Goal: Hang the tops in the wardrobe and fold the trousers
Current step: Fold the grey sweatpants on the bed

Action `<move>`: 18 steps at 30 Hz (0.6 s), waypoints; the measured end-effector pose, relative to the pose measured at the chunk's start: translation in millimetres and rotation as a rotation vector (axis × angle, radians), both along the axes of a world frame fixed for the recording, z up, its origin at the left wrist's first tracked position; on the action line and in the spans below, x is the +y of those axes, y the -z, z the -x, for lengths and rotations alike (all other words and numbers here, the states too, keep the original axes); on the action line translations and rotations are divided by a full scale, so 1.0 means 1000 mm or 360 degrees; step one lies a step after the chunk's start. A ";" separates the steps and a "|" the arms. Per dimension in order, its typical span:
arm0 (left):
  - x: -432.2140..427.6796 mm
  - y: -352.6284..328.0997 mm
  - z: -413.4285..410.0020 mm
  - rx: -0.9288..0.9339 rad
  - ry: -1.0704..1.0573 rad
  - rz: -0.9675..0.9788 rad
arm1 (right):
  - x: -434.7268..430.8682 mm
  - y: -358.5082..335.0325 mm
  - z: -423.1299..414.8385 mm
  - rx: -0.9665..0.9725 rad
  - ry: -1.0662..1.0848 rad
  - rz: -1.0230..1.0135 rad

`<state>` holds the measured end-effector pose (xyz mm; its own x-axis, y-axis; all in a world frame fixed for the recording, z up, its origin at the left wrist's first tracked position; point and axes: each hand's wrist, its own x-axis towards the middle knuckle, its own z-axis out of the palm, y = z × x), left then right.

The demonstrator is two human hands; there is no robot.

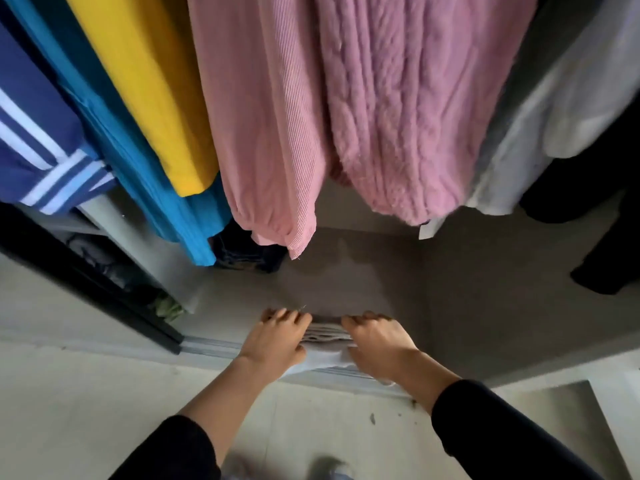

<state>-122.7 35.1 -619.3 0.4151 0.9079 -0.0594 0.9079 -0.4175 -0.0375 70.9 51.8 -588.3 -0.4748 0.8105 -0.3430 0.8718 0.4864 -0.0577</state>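
At six o'clock the left hand [277, 337] and the right hand [377, 341] are gripping a folded pale garment [327, 336] from either side, fingers curling over its far edge. It is sitting at the front edge of the wardrobe floor [381, 271]; whether it is resting there I cannot tell. Tops are hanging from nine o'clock round to three: a navy striped top [34, 133], a teal top [138, 168], a yellow top [145, 81], a ribbed pink top [259, 133], a fuzzy pink sweater [398, 98], a white garment [536, 133] and a black garment [606, 220].
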 end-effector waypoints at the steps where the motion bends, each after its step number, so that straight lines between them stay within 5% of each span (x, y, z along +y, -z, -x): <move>1: 0.016 0.025 0.002 -0.0003 0.0017 -0.0034 | 0.013 0.021 0.002 -0.0021 0.0019 -0.0019; 18: 0.192 0.240 0.036 0.0006 -0.0026 -0.0753 | 0.172 0.258 0.038 0.0076 -0.0018 -0.1210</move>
